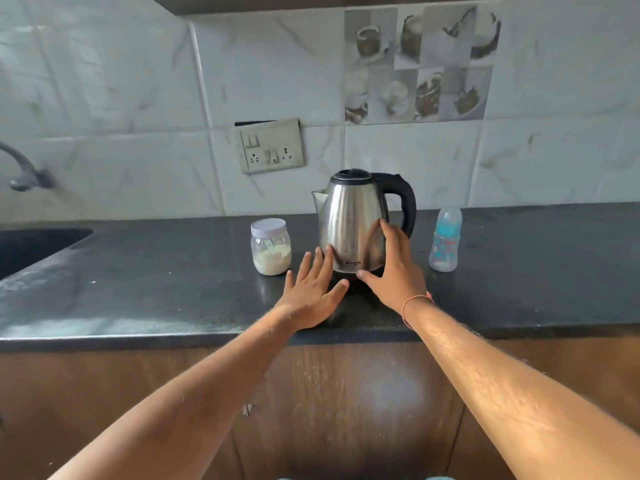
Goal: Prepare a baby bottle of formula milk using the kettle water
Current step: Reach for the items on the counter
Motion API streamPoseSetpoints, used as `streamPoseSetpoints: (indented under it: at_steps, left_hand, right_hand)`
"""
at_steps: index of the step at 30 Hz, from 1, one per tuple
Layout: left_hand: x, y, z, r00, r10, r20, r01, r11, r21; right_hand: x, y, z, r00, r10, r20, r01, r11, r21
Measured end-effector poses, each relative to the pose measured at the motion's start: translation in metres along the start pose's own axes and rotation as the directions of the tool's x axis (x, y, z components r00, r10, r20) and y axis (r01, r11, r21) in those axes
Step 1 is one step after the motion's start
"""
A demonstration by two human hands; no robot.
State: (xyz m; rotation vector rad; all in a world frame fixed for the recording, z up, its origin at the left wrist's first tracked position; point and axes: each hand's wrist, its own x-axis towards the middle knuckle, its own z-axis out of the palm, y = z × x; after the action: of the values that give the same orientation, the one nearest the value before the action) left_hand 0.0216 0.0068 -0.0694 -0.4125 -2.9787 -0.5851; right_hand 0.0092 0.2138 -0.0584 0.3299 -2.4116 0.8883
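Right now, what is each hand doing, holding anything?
Left hand: open, fingers straight, fingertips at the kettle base, holding nothing.
Right hand: open, fingers spread flat against the kettle's side, not gripping it.

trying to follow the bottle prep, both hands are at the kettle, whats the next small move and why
Probably shift the right hand to the handle: both hands lie open against the kettle body, gripping nothing, and the bottle stands capped.
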Motion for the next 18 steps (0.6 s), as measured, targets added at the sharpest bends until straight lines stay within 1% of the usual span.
streamPoseSetpoints:
  at_steps: [5, 12, 18]
  left_hand:
    - [0.02, -0.011, 0.002, 1.0, 0.014, -0.016, -0.014, 1.0, 0.015]
    - [0.049, -0.027, 0.004, 0.998, 0.055, -0.041, -0.056, 0.998, -0.016]
    - [0.065, -0.033, 0.003, 0.998, 0.056, -0.036, -0.057, 0.998, -0.032]
  right_hand:
    - [0.017, 0.009, 0.011, 1.0, -0.002, -0.002, 0.002, 0.999, -0.047]
    - [0.042, 0.021, 0.023, 1.0, 0.012, 0.006, -0.011, 0.998, -0.066]
    - [0.057, 0.027, 0.033, 1.0, 0.011, 0.009, -0.011, 0.998, -0.056]
